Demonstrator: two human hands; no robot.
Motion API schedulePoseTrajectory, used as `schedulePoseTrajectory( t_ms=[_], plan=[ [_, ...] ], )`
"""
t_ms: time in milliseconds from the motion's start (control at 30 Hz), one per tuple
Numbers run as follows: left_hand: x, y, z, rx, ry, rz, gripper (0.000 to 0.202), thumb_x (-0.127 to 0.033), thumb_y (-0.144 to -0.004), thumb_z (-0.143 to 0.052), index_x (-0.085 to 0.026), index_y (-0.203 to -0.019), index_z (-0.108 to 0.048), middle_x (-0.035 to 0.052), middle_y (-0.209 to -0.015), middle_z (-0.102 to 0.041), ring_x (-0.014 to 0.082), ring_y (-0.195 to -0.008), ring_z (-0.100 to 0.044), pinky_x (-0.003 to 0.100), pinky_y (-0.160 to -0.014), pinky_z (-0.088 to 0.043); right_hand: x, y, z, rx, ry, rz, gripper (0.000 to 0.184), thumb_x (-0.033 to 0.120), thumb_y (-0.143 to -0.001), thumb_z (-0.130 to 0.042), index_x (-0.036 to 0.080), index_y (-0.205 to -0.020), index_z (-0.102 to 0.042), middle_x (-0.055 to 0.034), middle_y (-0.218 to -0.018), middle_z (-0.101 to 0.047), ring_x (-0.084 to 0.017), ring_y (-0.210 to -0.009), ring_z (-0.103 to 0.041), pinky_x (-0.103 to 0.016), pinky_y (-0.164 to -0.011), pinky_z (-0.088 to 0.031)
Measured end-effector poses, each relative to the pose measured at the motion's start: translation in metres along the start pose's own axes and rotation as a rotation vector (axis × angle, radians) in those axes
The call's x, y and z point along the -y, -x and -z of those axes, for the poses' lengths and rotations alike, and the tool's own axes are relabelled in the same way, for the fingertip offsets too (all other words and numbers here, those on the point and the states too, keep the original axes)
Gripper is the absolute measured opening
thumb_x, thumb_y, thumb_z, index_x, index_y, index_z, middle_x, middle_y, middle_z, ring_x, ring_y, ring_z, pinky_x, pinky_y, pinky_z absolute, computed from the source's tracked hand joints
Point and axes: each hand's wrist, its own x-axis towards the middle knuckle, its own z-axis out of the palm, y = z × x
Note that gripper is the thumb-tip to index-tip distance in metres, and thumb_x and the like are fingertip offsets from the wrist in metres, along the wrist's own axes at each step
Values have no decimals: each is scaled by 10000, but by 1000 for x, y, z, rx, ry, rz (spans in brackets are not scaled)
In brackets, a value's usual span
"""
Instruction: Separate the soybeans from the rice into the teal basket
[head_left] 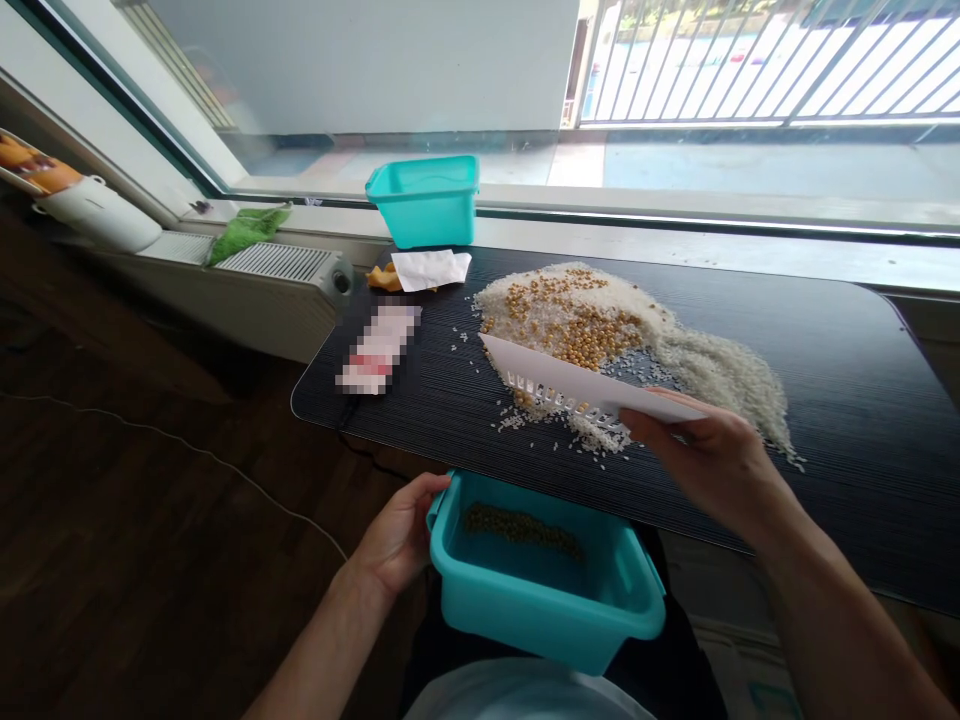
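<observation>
My left hand (401, 530) is closed on the left rim of a teal plastic tub (536, 600), which sits at the table's front edge above my lap. Inside the tub lies a band of small greenish grains (521, 530), too dark to name surely. My right hand (705, 455) grips one end of a thin white sheet with a row of slots (570, 380), tilted on its edge over the table. Just behind the sheet spreads a heap of white rice (637, 300) mixed with round yellow beans (600, 335). Loose grains are scattered under and in front of the sheet.
A second teal tub (427, 205) stands at the back by the window. Nearby lie a folded white tissue (431, 270), a mustard-coloured cloth (382, 278) and a blurred-out flat object (380, 350) with a cable. A green cloth (247, 232) rests on the radiator (277, 265) at left.
</observation>
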Motion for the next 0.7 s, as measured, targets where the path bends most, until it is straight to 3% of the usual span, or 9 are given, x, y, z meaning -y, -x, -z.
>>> schedulePoseTrajectory(
  t_ms=[400, 700],
  plan=[
    [-1, -1, 1, 21, -18, 27, 217, -130, -812, -487, -102, -668, -647, 49, -557, -674, 147, -509, -619, 265, -597, -517, 14, 8, 9, 61, -9, 12, 176, 387, -787, -589, 302, -888, -705, 15, -823, -717, -215, -771, -668, -317, -713, -529],
    [-10, 2, 9, 9, -51, -8, 288, -146, -809, -499, -131, -531, -574, 18, -472, -606, 107, -438, -556, 227, -538, -491, 21, 12, 12, 41, -10, 58, 176, 376, -796, -585, 314, -903, -710, 22, -868, -721, -210, -804, -670, -331, -758, -534]
  ],
)
